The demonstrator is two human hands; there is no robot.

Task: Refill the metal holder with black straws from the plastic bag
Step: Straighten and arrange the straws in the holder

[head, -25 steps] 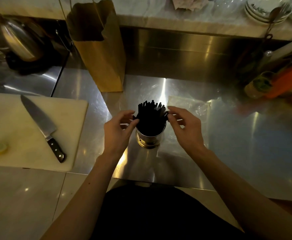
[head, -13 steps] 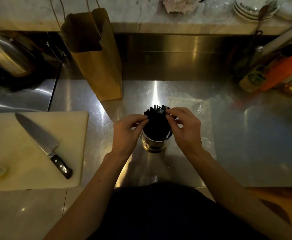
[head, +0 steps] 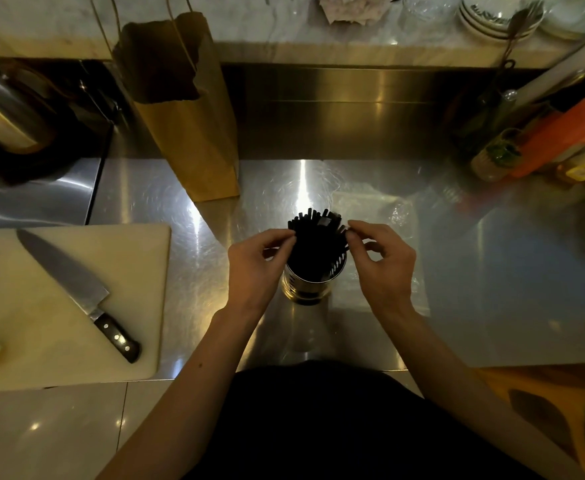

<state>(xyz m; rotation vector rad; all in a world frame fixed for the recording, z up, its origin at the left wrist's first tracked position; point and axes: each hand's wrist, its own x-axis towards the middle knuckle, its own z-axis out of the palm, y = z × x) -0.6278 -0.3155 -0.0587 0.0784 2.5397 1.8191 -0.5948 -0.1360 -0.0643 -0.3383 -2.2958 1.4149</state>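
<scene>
The black straws (head: 313, 237) stand upright in the metal holder (head: 310, 289), tips up, between the left hand (head: 258, 263) and right hand (head: 383, 265), whose pinched fingertips touch the outermost straws.

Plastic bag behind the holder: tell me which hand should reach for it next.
Right. The plastic bag lies flat just beyond the right hand, right of the metal holder. The left hand would have to cross over the black straws.

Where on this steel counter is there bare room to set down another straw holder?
Bare steel right of the plastic bag, before the bottles; a narrower strip between cutting board and left hand. Crowded around the metal holder.
</scene>
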